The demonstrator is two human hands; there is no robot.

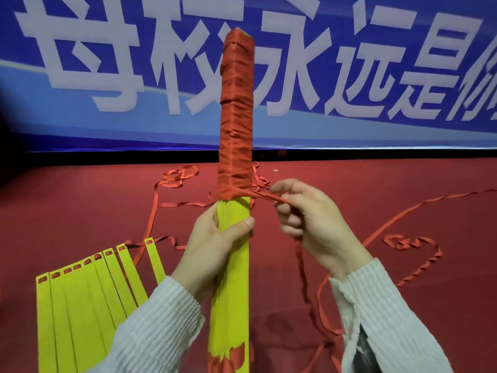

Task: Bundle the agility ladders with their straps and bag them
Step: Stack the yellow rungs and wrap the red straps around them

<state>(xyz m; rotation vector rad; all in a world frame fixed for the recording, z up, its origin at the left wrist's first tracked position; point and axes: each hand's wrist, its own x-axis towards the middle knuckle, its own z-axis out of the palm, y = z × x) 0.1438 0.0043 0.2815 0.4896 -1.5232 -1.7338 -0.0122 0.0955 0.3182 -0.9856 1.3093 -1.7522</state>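
Head view, left to right: at lower left a second ladder [88, 297] lies fanned out, unbundled, on the red floor [80, 200]. At centre the left hand [215, 249] clamps the upright rung bundle [234, 265], strap-wound over its upper half. The right hand [304, 214] pinches the taut red strap [265, 195]. No bag shows, so bagging looks undone.

Loose strap crowded the floor; open air lay above the hands.

Red strap [382, 230] trailed in loops across the red floor [80, 205] right of the upright bundle [236, 117], tangling any low reach there. Yellow rungs [88, 286] fanned across the lower left. Beside the bundle's upper half, both sides stood open before the blue banner [107, 63].
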